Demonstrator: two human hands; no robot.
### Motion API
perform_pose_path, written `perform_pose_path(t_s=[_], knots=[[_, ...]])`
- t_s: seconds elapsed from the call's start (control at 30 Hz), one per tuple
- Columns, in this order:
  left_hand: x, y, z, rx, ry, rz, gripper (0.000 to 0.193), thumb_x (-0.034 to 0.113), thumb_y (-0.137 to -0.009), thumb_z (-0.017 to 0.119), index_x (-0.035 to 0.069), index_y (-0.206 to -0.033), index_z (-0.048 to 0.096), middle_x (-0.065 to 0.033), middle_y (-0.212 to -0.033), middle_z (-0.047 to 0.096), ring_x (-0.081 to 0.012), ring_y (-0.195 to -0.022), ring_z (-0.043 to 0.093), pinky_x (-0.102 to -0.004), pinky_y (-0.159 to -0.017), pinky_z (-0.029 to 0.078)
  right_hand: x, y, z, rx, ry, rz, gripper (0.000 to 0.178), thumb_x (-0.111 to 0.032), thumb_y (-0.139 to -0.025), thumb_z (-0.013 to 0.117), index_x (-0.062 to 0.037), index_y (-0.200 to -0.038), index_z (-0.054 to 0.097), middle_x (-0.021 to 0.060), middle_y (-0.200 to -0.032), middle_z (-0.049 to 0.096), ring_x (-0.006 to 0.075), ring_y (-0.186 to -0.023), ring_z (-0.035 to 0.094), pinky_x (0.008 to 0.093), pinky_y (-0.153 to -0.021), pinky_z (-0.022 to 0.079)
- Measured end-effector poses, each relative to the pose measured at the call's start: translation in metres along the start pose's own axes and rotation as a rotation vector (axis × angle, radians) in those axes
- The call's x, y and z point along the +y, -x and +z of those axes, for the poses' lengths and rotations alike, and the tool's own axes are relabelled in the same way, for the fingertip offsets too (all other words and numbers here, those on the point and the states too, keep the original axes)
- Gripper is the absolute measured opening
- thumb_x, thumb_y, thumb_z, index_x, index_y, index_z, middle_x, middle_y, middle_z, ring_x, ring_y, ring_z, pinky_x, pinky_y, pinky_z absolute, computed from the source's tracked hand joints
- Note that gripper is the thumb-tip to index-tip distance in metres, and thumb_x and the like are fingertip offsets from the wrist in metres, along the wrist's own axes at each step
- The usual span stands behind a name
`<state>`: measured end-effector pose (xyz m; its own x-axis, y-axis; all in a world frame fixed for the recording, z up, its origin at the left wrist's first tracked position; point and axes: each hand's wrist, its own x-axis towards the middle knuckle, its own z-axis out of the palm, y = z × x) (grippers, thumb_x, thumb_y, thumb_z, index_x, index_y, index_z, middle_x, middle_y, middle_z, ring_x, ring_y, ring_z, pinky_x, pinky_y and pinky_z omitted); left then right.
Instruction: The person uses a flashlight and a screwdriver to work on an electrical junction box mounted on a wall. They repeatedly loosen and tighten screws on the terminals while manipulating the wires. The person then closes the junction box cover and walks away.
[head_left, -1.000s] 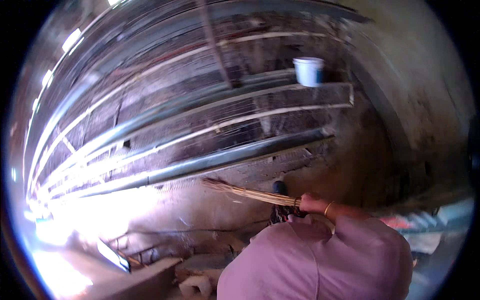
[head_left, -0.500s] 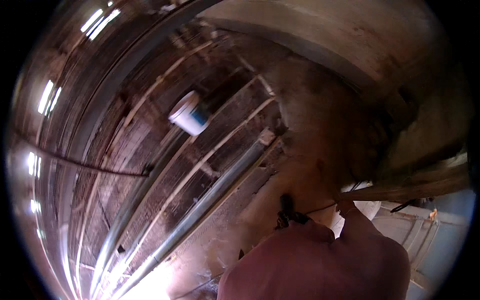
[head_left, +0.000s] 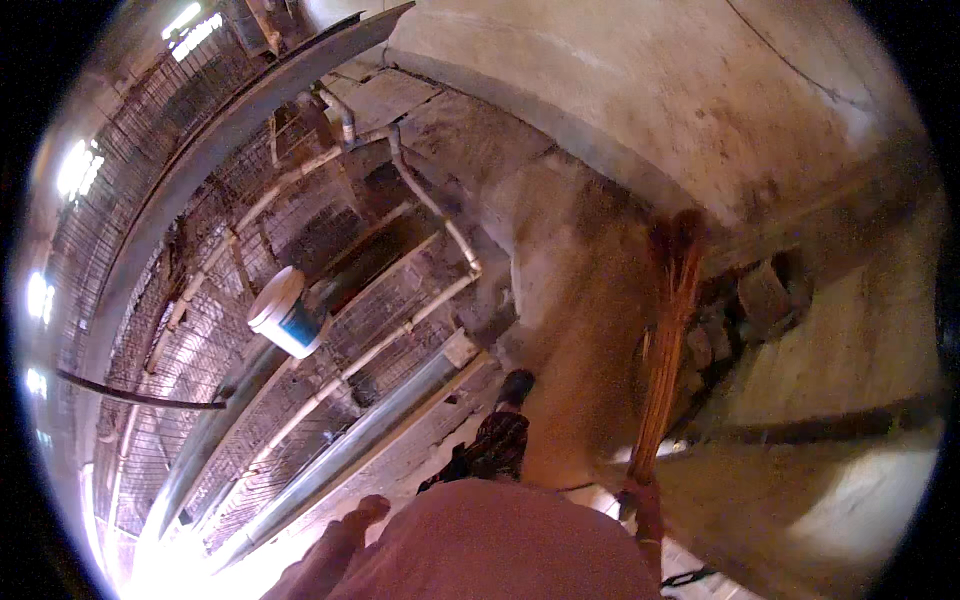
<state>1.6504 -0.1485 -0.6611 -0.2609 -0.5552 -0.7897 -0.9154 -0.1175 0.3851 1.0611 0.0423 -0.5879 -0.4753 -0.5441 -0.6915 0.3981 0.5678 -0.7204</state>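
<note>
A long stick broom (head_left: 664,370), a reddish-brown bundle of thin stems, reaches away from me over the dirt floor. My right hand (head_left: 640,497) is closed round its near end, low on the right. The broom's far tip is blurred close to the base of the pale wall. On the left, my left hand (head_left: 370,509) hangs beside my pink garment (head_left: 500,545). Its fingers look curled in, with nothing visible in them. One dark-shod foot (head_left: 515,387) shows ahead of the garment, below patterned dark cloth.
A white bucket with a blue patch (head_left: 287,318) stands at the left among wire mesh and pipes (head_left: 400,330). Long metal troughs (head_left: 345,465) run along the left. A plastered wall (head_left: 600,80) rises at the far right. Bricks or stones (head_left: 768,298) lie beside the broom on the right.
The broom has swung from pointing right to pointing ahead, with my right hand lower. My left hand has come into view. The view has turned, and the bucket now appears farther left and lower.
</note>
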Motion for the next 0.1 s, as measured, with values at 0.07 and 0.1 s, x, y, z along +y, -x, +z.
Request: perform_pose_path(t_s=[0.07, 0.1], knots=[[0.03, -0.037, -0.01, -0.037, -0.02, -0.032, 0.02, 0.02, -0.082, 0.054, 0.006, -0.095, 0.062, -0.0089, -0.098, 0.062, -0.0246, -0.09, 0.06, -0.0371, -0.075, 0.049, -0.017, -0.049, 0.004, 0.033, 0.012, -0.075, 0.026, -0.019, -0.072, 0.069, -0.0033, -0.089, 0.057, 0.0085, -0.067, 0.058, 0.0189, -0.051, 0.055, 0.0323, -0.041, 0.044], [0.048, -0.058, -0.014, -0.046, -0.023, -0.029, 0.02, 0.021, -0.082, 0.054, 0.006, -0.094, 0.062, -0.0092, -0.097, 0.062, -0.0248, -0.089, 0.06, -0.0373, -0.075, 0.049, -0.033, -0.063, -0.011, 0.011, 0.036, -0.095, 0.026, -0.019, -0.072, 0.069, -0.0033, -0.089, 0.057, 0.0085, -0.067, 0.058, 0.0189, -0.051, 0.055, 0.0323, -0.041, 0.044]])
